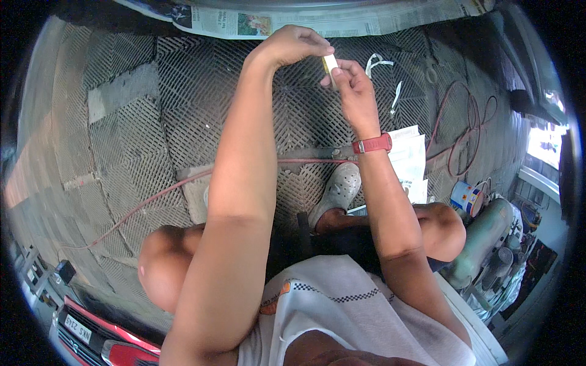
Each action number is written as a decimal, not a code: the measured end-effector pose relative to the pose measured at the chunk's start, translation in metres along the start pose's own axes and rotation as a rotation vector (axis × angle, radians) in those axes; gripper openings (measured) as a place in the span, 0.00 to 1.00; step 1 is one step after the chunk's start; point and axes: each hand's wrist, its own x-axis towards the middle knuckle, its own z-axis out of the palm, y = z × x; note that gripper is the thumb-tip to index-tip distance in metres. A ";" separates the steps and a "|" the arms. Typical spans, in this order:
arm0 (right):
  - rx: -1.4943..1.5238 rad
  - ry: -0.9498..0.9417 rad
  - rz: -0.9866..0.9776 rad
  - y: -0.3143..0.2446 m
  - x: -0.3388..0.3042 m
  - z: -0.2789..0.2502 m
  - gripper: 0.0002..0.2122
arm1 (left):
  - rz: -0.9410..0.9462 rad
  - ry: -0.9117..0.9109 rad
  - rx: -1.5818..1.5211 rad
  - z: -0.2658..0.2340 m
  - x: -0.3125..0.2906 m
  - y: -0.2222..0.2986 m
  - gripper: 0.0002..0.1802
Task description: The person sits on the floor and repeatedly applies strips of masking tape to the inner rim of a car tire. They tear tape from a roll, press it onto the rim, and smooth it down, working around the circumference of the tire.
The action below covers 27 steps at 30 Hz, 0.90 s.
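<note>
A small yellow-and-white piece (331, 62) is held up in front, above the matted floor (201, 104), just below the newspaper (293, 25) along the top edge of view. It's pinched by the R hand (356, 85) — thumb vs. fingers, nearly closed, w/ a red wristband (372, 144) worn below. The L hand (292, 47) is bent in from the other side, fingers curved, tips brought to the piece's upper end; whether it's gripped there or only touched can't be told.

To the R, a curled white strip (383, 62) and a straighter white strip (398, 94) are seen on the floor. Printed sheets (410, 158) are laid nr the R forearm. A reddish hose (305, 160) is run across the floor — behind it, nearer the body, a grey clog (343, 183) is worn. Far R, a can (467, 199) is set nr a green tank (485, 238).
</note>
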 end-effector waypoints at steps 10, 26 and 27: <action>0.165 -0.033 0.016 -0.025 -0.002 0.022 0.19 | -0.081 0.218 0.078 -0.001 -0.012 -0.003 0.15; -0.677 0.084 -0.617 0.073 -0.066 0.034 0.08 | 0.128 0.758 0.485 -0.077 -0.043 0.025 0.11; -0.880 0.100 -0.399 0.089 -0.063 0.029 0.12 | 0.102 0.650 0.509 -0.080 -0.044 0.040 0.12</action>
